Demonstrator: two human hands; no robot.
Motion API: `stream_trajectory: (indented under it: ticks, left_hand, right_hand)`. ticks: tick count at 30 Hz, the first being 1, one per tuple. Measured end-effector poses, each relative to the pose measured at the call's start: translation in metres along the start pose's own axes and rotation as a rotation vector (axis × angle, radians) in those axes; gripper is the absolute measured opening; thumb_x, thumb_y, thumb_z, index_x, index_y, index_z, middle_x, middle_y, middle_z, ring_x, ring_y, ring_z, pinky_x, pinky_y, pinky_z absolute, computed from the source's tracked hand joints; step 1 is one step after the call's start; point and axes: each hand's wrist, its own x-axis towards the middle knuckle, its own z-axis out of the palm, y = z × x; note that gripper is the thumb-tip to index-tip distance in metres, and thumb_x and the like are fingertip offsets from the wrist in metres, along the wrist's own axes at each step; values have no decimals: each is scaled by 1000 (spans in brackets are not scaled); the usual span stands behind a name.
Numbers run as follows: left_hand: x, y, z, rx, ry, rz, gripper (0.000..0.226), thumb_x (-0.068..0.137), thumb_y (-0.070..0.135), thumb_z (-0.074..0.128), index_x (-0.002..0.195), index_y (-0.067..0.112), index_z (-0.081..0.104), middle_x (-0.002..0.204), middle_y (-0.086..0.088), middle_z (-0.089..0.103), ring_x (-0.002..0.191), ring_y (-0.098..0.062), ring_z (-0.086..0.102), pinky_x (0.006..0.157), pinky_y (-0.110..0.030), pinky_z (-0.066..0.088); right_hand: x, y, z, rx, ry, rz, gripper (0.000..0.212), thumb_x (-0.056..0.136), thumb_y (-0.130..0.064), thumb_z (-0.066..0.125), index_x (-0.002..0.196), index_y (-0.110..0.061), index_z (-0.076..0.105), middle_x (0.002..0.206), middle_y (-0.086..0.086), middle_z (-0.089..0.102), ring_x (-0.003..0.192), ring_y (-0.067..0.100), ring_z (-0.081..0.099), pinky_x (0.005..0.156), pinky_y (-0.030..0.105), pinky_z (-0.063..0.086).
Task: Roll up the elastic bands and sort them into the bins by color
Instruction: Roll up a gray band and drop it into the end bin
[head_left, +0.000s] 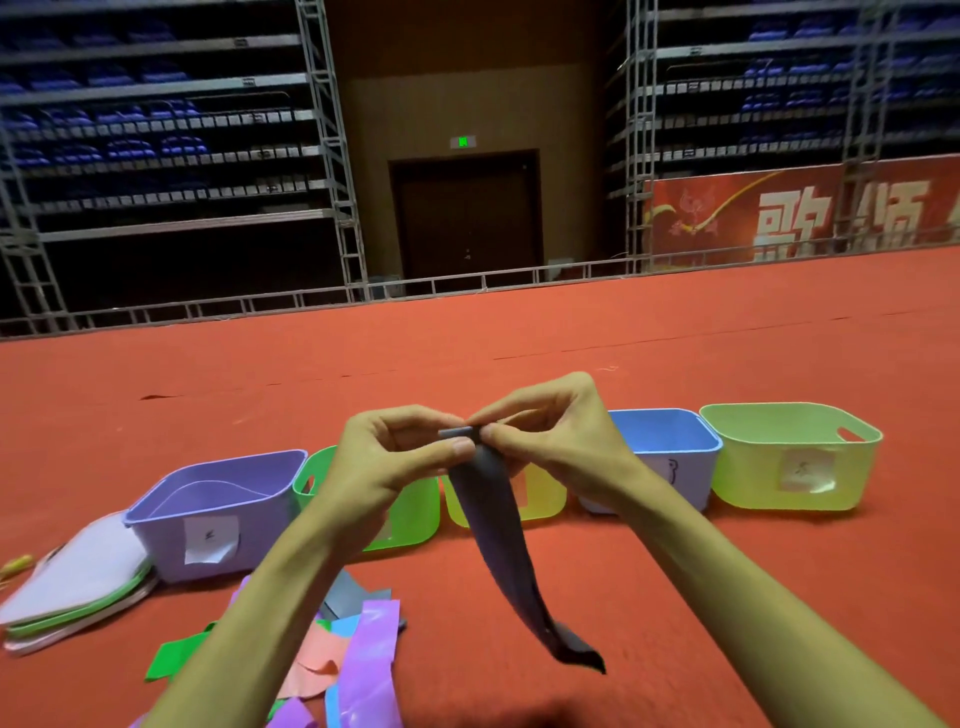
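Between both hands, left (387, 457) and right (545, 431), pinched, hangs the grey band (498, 540).

Bins (743, 480) stand in a row behind the band pile (358, 654), flat stack (78, 582) at left

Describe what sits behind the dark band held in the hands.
A yellow bin stands behind the dark band. The band, the left hand and the right hand cover its rim and inside, so its contents cannot be seen.

Five bins (260, 519) (415, 514) (545, 499) (696, 478) (743, 478) (one purple), two hands (384, 457) (561, 431)
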Motion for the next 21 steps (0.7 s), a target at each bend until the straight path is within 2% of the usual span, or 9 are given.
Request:
stream_trajectory:
  ticks: [1, 4, 6, 8, 11, 14, 21]
  left_hand:
    - [-1, -2, 2, -21, -5, -15, 18, 72, 10, 85, 88, 8, 80, 87, -12, 78, 78, -13, 70, 71, -22, 56]
    - [-1, -2, 10, -62, 12, -18, 18, 78, 14, 74, 93, 5, 79, 87, -9, 78, 76, -11, 70, 65, -20, 54]
    - [-2, 1, 17, -127, 14, -10, 19, 78, 10, 71, 95, 5, 78, 86, -9, 79, 75, -13, 74, 61, -20, 54]
    - [-2, 4, 22, -173, 8, -25, 14, 78, 8, 70, 90, 6, 77, 81, -8, 78, 71, -14, 74, 59, -21, 54]
    - [-1, 6, 24, -181, -1, -52, 6, 77, 11, 74, 78, 12, 80, 78, -5, 77, 70, -11, 72, 61, -21, 54]
    - [-1, 3, 21, -174, 46, -35, 22, 73, 10, 80, 94, 14, 81, 92, -11, 79, 83, -15, 74, 65, -21, 57]
    - [2, 2, 20, -281, 65, -103, 25, 67, 15, 79, 90, 8, 82, 97, -18, 77, 88, -24, 73, 72, -30, 62]
  right_hand:
    - [-1, 0, -1, 6, 30, -17, 21, 89, 11, 67, 91, -4, 82, 78, 23, 76, 68, 25, 69, 61, 44, 60]
    - [-3, 0, -4, -13, 82, -73, 23, 87, 14, 67, 91, -3, 81, 73, 17, 76, 63, 16, 68, 59, 33, 60]
    - [-5, 1, -6, -37, 88, -107, 25, 86, 15, 68, 95, -4, 82, 73, 9, 77, 64, 16, 68, 60, 34, 60]
    - [-6, 2, -7, -38, 115, -129, 27, 85, 15, 68, 95, -6, 82, 75, 6, 78, 64, 18, 68, 60, 34, 59]
    - [-8, 0, -7, -22, 146, -136, 31, 84, 16, 67, 93, -9, 82, 75, 3, 78, 63, 13, 68, 60, 28, 57]
    - [-8, -1, -6, -44, 134, -155, 30, 83, 16, 65, 91, -8, 82, 80, 2, 80, 69, 11, 72, 65, 28, 59]
    - [-3, 0, 1, -84, 161, -193, 27, 77, 11, 62, 83, -7, 82, 79, 3, 80, 72, 13, 74, 68, 27, 58]
